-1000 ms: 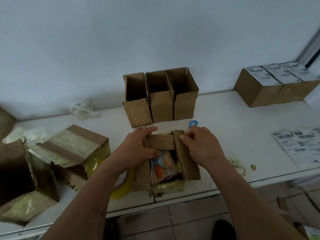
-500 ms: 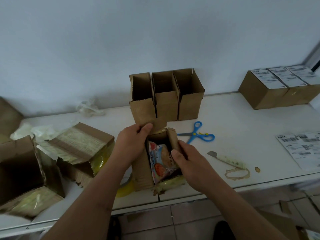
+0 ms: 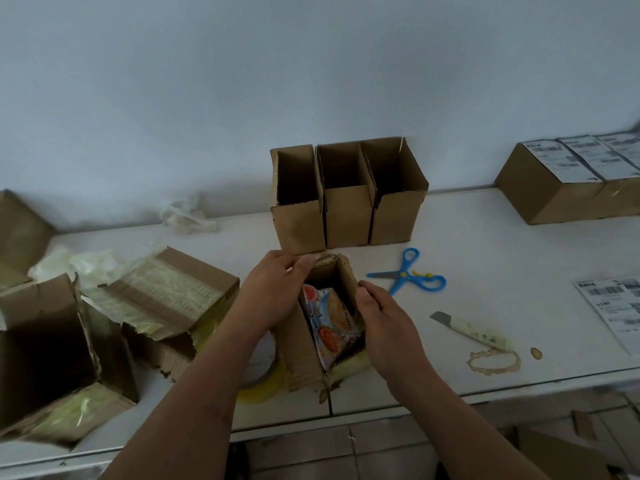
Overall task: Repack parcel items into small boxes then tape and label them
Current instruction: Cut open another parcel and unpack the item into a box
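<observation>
- Packing step: left hand (image 3: 277, 289) grips the small box's (image 3: 301, 344) far flap; right hand (image 3: 384, 320) seemingly curls around its right flap.
- Snack packet (image 3: 329, 327) is inside; next, fold flaps flat, then tape.

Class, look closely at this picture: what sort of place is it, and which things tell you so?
Probably a small parcel-packing station: labelled sealed boxes at far right, a row of open empty boxes by the wall, and loose shipping labels on the white table.
</observation>
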